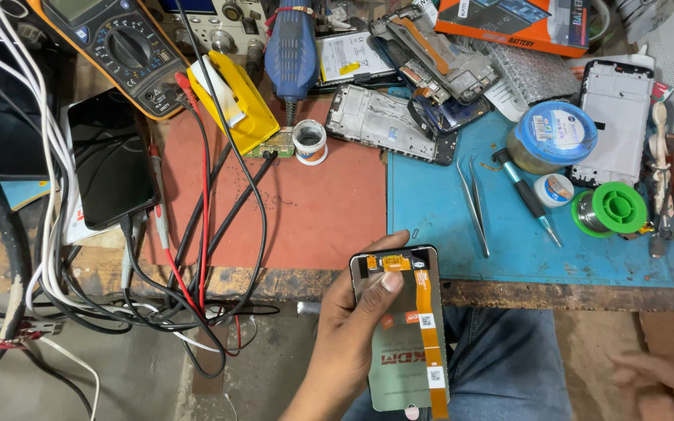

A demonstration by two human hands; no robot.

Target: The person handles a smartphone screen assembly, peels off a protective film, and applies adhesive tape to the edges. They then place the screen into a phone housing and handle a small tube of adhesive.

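My left hand grips a phone display panel, back side up, over my lap just in front of the workbench edge. An orange flex cable runs down the back of the panel. My thumb presses the upper part of the panel and my fingers wrap behind its left edge. My right hand is blurred at the lower right, fingers apart and holding nothing, well away from the panel.
On the blue mat lie tweezers, a screwdriver, a green solder spool and a tape roll. Phone frames, a multimeter, a black phone and tangled cables crowd the red mat and left side.
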